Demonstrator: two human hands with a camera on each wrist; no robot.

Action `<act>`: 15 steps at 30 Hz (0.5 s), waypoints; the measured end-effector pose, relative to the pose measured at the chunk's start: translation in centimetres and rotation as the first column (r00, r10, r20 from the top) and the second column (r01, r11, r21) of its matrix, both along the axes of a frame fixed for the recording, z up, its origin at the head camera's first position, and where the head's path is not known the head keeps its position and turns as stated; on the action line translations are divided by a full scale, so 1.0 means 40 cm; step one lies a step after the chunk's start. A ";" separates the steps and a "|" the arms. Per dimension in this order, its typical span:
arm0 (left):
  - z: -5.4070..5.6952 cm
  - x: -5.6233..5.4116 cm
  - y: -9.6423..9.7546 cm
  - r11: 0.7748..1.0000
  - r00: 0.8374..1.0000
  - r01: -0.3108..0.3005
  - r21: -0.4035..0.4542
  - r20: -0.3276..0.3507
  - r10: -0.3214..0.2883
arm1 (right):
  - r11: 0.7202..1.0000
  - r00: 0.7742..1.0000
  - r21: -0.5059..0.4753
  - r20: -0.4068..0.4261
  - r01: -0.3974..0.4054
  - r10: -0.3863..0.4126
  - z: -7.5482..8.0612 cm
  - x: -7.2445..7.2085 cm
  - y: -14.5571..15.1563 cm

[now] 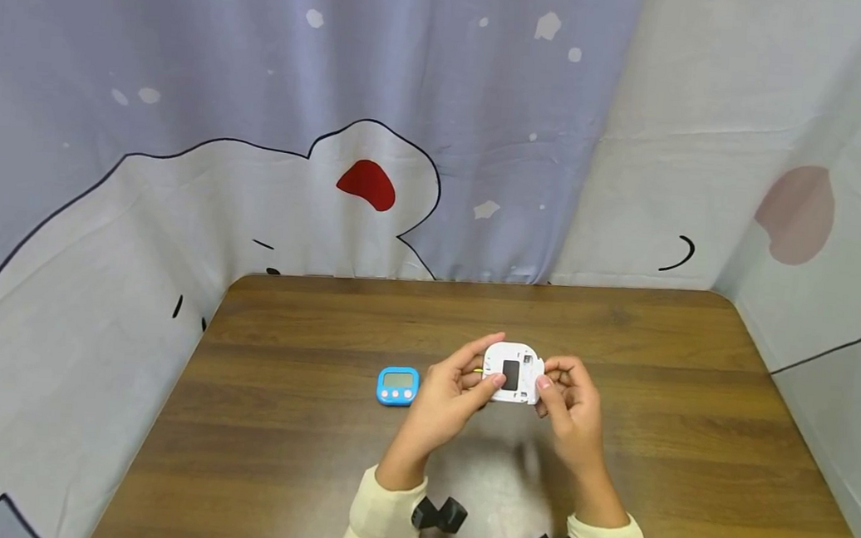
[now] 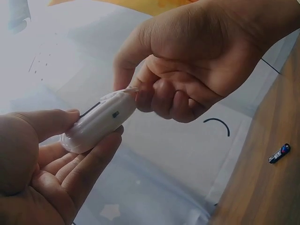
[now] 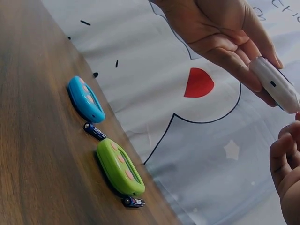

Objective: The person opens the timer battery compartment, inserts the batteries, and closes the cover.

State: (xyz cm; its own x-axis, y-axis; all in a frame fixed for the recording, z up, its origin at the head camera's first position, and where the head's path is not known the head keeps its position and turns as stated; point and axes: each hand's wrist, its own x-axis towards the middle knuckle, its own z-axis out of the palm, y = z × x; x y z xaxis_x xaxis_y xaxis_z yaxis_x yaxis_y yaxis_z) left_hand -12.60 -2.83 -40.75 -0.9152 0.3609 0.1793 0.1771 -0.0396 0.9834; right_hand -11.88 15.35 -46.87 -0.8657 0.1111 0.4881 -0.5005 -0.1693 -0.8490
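Note:
A white timer [image 1: 511,373], rounded at one end, is held up over the table with its back toward the head camera; a dark rectangle lies on that back. My left hand [image 1: 446,397] grips its left side, thumb on the back and fingers underneath, as the left wrist view also shows. At the opposite edge, my right hand [image 1: 574,408] pinches a thin white piece [image 2: 131,89] that juts out from the timer [image 2: 96,122], its other fingers curled in. The timer's front is hidden from the head view.
On the wooden table [image 1: 275,458] lies a blue timer [image 1: 397,386] to the left of my hands. The right wrist view shows a green timer [image 3: 120,167] near it, with one battery [image 3: 94,131] between them and another battery [image 3: 133,202] beyond. Patterned curtain [image 1: 265,57] hangs behind the table.

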 end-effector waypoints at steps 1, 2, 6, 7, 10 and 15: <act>-0.001 0.000 0.000 1.000 1.000 0.000 -0.002 0.001 0.000 | 1.000 1.000 0.010 -0.002 0.009 -0.009 -0.002 -0.001 0.002; -0.001 0.000 0.001 1.000 1.000 0.000 -0.004 0.003 0.000 | 1.000 1.000 0.020 0.001 0.019 -0.019 -0.002 -0.001 0.004; -0.002 0.000 0.002 1.000 1.000 -0.002 -0.010 0.005 0.002 | 0.999 0.999 0.039 0.025 0.020 -0.021 -0.001 0.002 0.014; -0.002 0.000 0.002 1.000 1.000 -0.004 -0.014 0.004 0.004 | 0.999 0.999 0.038 0.033 0.012 -0.014 -0.001 0.004 0.016; -0.003 -0.001 0.002 0.999 1.000 -0.010 -0.033 -0.001 0.010 | 0.999 0.998 0.035 0.060 -0.026 0.024 -0.002 0.008 0.026; -0.005 -0.003 0.005 0.998 1.000 -0.015 -0.063 -0.019 0.014 | 0.992 0.988 0.007 0.092 -0.124 0.123 -0.013 0.011 0.045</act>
